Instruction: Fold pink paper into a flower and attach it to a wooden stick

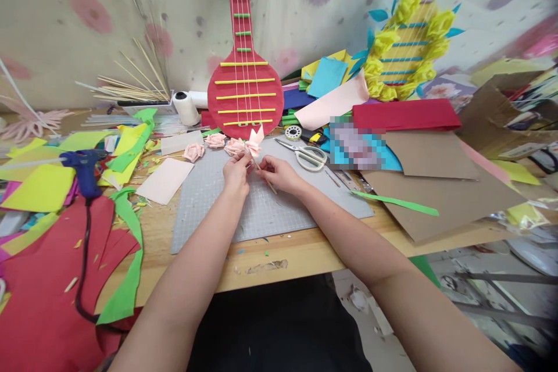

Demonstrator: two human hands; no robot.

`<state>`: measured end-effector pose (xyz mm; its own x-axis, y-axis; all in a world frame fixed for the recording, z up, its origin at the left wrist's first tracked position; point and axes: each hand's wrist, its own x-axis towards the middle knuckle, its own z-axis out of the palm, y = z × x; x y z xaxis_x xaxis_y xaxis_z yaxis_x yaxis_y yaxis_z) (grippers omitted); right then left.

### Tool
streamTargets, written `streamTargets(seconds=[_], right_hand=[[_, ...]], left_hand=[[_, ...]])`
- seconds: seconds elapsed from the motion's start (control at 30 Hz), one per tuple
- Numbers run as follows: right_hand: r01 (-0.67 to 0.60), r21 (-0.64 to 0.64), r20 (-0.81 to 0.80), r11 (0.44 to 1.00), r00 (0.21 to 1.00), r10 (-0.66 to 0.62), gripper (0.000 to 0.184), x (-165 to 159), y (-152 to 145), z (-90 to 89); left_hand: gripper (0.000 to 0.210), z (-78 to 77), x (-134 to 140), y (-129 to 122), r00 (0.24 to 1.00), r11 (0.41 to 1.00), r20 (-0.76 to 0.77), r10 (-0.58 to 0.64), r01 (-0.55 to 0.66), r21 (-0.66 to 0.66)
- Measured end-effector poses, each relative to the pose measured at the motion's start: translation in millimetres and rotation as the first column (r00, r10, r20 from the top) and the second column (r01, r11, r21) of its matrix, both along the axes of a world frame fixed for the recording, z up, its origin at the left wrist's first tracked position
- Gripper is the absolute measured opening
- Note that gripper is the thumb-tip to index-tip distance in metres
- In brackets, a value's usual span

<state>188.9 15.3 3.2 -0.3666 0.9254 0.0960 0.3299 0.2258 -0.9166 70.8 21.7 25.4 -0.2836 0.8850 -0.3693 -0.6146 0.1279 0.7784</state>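
Observation:
Over the grey cutting mat (209, 209), both hands meet at a pale pink paper flower (255, 142) with pointed petals on a thin wooden stick (271, 186). My left hand (238, 173) pinches the flower at its base. Closed on the stick just below is my right hand (279, 174), its fingertips near the left ones. Finished pink paper roses (194, 152) lie along the mat's back edge, one partly behind my left hand. White-handled scissors (310, 158) rest to the right of my right hand.
A red paper lute (244, 96) leans against the wall behind the mat. On the left lie a blue glue gun (85, 171) with its cord and paper scraps. Brown cardboard (440, 203) and a tape roll (293, 132) are on the right. Bamboo sticks (131, 90) stand at the back.

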Motion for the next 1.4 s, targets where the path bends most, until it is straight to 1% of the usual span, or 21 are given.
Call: streamTargets(seconds=[0.13, 0.3, 0.43, 0.53, 0.57, 0.6, 0.63, 0.67, 0.7, 0.77, 0.8, 0.83, 0.87, 1.0, 1.07, 1.2, 1.33, 1.4], right_hand=[[-0.01, 0.015, 0.026, 1.0, 1.0, 0.01, 0.018, 1, 0, 1.8], [0.008, -0.002, 0.028, 1.0, 1.0, -0.008, 0.018, 0, 0, 0.6], [0.067, -0.053, 0.022, 0.996, 0.998, -0.066, 0.017, -1, -1, 1.3], [0.1, -0.144, -0.049, 0.985, 0.993, -0.108, 0.021, -1, 0, 1.7], [0.108, -0.188, -0.081, 0.976, 0.989, -0.125, 0.022, -1, 1, 1.4], [0.114, -0.234, -0.113, 0.965, 0.983, -0.143, 0.024, 0, 2, 0.9], [0.113, -0.276, -0.144, 0.955, 0.977, -0.157, 0.025, 0, 3, 0.3], [0.106, -0.308, -0.17, 0.945, 0.972, -0.164, 0.026, 1, 5, -0.3], [0.096, -0.329, -0.191, 0.94, 0.967, -0.166, 0.027, 2, 6, -0.7], [0.067, -0.345, -0.22, 0.936, 0.964, -0.15, 0.028, 4, 6, -0.7], [0.051, -0.346, -0.23, 0.937, 0.963, -0.137, 0.028, 4, 6, -0.2], [0.033, -0.345, -0.237, 0.938, 0.964, -0.122, 0.028, 5, 6, 0.6], [0.016, -0.343, -0.242, 0.939, 0.964, -0.105, 0.028, 6, 5, 1.5], [-0.022, -0.339, -0.238, 0.941, 0.969, -0.063, 0.024, 6, 3, 4.8], [-0.021, -0.339, -0.23, 0.941, 0.971, -0.061, 0.021, 7, 3, 5.3], [-0.024, -0.314, -0.225, 0.949, 0.973, -0.05, 0.018, 8, 4, 4.9], [-0.032, -0.279, -0.221, 0.96, 0.975, -0.032, 0.016, 10, 5, 4.6], [-0.033, -0.26, -0.211, 0.965, 0.977, -0.023, 0.016, 10, 6, 4.5]], left_hand=[[0.023, -1.9, 0, 1, 0.999, 1.0, -0.046, 0.024, -0.024, -0.014], [0.018, -3.1, 2, 1, 0.994, 1.0, -0.108, 0.007, -0.006, 0.005], [0.014, -1.1, 2, -1, 0.981, 0.999, -0.192, -0.018, 0.027, 0.045], [0.014, -3.2, 0, -2, 0.947, 0.997, -0.319, -0.041, 0.061, 0.052], [0.018, -5.1, -2, -2, 0.921, 0.995, -0.388, -0.042, 0.073, 0.068], [0.022, -7.4, -3, -3, 0.879, 0.992, -0.475, -0.028, 0.084, 0.096], [0.027, -9.8, -5, -3, 0.819, 0.986, -0.573, 0.001, 0.094, 0.135], [0.031, -12.0, -6, -3, 0.734, 0.978, -0.677, 0.056, 0.097, 0.186], [0.032, -13.9, -8, -4, 0.632, 0.966, -0.765, 0.124, 0.098, 0.238], [0.031, -16.3, -10, -5, 0.444, 0.942, -0.863, 0.24, 0.109, 0.318], [0.029, -16.8, -11, -5, 0.386, 0.934, -0.882, 0.269, 0.121, 0.337], [0.026, -17.0, -12, -5, 0.359, 0.93, -0.892, 0.274, 0.138, 0.341], [0.022, -17.1, -12, -5, 0.358, 0.929, -0.896, 0.263, 0.156, 0.335], [0.008, -17.4, -13, -5, 0.437, 0.934, -0.881, 0.183, 0.201, 0.294], [0.006, -17.7, -14, -4, 0.454, 0.935, -0.873, 0.179, 0.197, 0.294], [0.003, -19.2, -18, -2, 0.453, 0.936, -0.869, 0.199, 0.175, 0.305], [0.006, -21.6, -20, -1, 0.466, 0.93, -0.857, 0.219, 0.165, 0.328], [0.008, -22.7, -20, 0, 0.45, 0.928, -0.863, 0.23, 0.167, 0.334]])
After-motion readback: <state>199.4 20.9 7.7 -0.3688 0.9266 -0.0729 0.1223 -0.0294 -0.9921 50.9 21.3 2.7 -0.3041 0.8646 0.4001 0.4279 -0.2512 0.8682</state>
